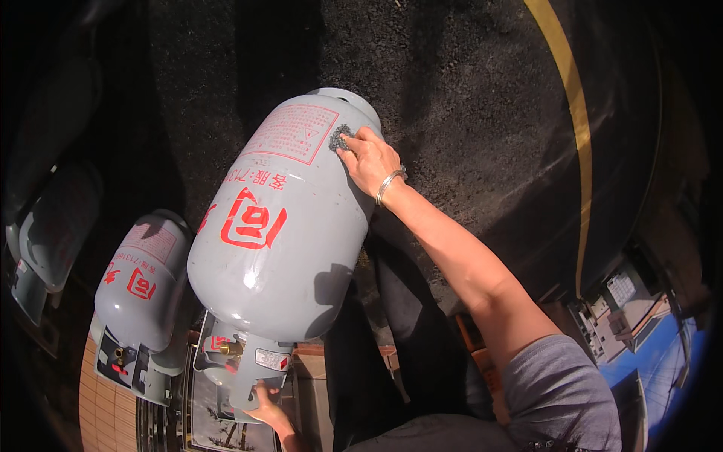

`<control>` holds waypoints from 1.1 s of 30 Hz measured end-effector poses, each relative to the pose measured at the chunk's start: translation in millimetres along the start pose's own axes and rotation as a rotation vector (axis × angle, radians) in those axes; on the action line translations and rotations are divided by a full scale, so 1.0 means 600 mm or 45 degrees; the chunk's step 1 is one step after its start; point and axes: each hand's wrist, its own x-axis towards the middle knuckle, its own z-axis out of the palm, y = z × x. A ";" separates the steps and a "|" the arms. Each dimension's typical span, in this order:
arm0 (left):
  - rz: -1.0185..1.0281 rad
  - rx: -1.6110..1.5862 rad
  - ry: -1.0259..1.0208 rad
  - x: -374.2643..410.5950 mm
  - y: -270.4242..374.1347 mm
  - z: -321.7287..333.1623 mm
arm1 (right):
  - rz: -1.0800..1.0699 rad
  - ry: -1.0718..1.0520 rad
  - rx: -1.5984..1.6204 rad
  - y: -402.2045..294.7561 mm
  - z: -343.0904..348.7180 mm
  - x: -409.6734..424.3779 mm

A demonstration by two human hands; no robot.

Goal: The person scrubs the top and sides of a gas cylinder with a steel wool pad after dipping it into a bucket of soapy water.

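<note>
A grey steel gas cylinder (pixel 305 226) fills the middle of the view, its body bearing red writing and a red-bordered text panel. Near the foot ring (pixel 344 99), my right hand (pixel 371 160), with a bangle on the wrist, presses a steel wool scrubber (pixel 340 138) to the painted surface. At the opposite end, my left hand (pixel 268 409) grips the edge of the cylinder's valve guard (pixel 245 370); some of its fingers are hidden behind the metal. Inside that guard a brass valve (pixel 229 348) shows.
Another grey gas cylinder (pixel 141 282) is close on the left. More cylinders (pixel 59 226) are in shadow at the far left. Dark asphalt (pixel 446 101) surrounds them, with a yellow painted line (pixel 579 113) on the right. My legs (pixel 406 305) are beside the large cylinder.
</note>
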 end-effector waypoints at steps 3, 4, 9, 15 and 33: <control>-0.040 -0.097 0.035 -0.004 -0.010 -0.005 | -0.121 -0.030 0.018 0.001 -0.002 -0.038; -0.033 -0.106 0.045 -0.003 -0.012 -0.005 | -0.030 -0.027 -0.003 0.004 -0.007 -0.017; 0.005 -0.078 0.042 0.000 0.003 0.007 | 0.056 0.060 -0.024 0.020 0.006 0.016; -0.037 -0.116 0.046 -0.013 0.021 0.011 | -0.515 0.127 0.211 -0.079 0.019 -0.098; 0.002 -0.045 -0.117 -0.021 0.037 0.003 | -0.275 -0.155 -0.076 -0.146 0.044 0.035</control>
